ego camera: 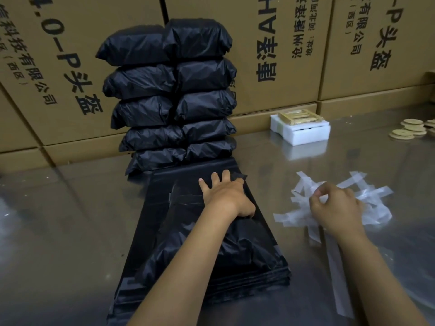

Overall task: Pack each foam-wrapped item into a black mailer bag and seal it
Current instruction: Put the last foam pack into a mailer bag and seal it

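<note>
Centrally, the left hand presses spread fingers on the filled black plastic mailer bag, flattening its flap for sealing. Right hand apparently pinches a clear peeled liner strip, discarding it.

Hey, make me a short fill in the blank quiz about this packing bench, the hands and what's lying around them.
1. The left hand presses flat on a ____ mailer bag.
2. The right hand pinches a clear ____ from the pile of peeled strips.
3. The sealed parcels are stacked in ____ columns.
4. The foam-wrapped item sits on the ____ table.

Missing words: black; strip; two; metal
</note>
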Demonstrator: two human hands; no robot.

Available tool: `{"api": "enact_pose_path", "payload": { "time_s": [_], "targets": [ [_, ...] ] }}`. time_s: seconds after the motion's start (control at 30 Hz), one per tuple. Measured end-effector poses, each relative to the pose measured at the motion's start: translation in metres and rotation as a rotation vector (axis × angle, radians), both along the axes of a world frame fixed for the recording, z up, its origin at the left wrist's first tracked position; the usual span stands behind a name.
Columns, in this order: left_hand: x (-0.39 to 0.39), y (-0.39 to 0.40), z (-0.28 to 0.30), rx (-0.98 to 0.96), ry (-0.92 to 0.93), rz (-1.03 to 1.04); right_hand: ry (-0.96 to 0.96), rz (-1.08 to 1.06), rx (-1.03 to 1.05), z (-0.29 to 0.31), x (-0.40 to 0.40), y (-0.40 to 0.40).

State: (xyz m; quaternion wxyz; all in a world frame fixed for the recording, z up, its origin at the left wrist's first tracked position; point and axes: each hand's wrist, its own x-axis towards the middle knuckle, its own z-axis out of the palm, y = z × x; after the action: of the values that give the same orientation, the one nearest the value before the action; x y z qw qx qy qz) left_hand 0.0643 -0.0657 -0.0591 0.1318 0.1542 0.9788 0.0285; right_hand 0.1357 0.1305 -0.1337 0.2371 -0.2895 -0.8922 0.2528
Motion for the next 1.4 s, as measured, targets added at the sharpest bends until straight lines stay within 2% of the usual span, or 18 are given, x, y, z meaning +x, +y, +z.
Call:
{"api": "enact_pose_path", "payload": {
  "time_s": [0.3, 0.6, 0.77, 0.87, 0.97, 1.07, 1.13, 1.27, 1.33, 1.4],
  "targets": [
    [0.006, 0.005, -0.006, 0.032, 0.105, 0.033, 0.032, 0.044, 0.098, -0.007, -0.005, -0.013],
    [0.011, 0.003, -0.012, 0.118, 0.203, 0.042, 0.171, 0.157, 0.150, -0.007, -0.009, -0.023],
    [0.017, -0.005, -0.018, 0.487, 0.378, 0.087, 0.239, 0.233, 0.072, -0.005, -0.013, -0.038],
    [0.023, -0.010, -0.017, 0.742, 0.440, 0.138, 0.291, 0.400, -0.219, -0.002, -0.013, -0.058],
    [0.027, -0.019, -0.012, 0.973, 0.368, 0.227, 0.245, 0.544, -0.502, 0.000, -0.009, -0.086],
    [0.024, -0.037, -0.005, 1.129, 0.210, 0.286, 0.196, 0.613, -0.602, -0.005, -0.006, -0.099],
    [0.023, -0.055, -0.003, 1.071, 0.216, 0.269, 0.157, 0.621, -0.667, -0.006, -0.001, -0.097],
    [0.029, -0.096, -0.012, 0.758, 0.380, 0.210, 0.064, 0.619, -0.651, -0.004, 0.012, -0.095],
    [0.032, -0.112, -0.021, 0.688, 0.311, 0.273, 0.050, 0.609, -0.623, 0.000, 0.015, -0.096],
    [0.035, -0.123, -0.027, 0.729, 0.113, 0.418, 0.033, 0.616, -0.619, 0.003, 0.018, -0.099]
  ]
}}
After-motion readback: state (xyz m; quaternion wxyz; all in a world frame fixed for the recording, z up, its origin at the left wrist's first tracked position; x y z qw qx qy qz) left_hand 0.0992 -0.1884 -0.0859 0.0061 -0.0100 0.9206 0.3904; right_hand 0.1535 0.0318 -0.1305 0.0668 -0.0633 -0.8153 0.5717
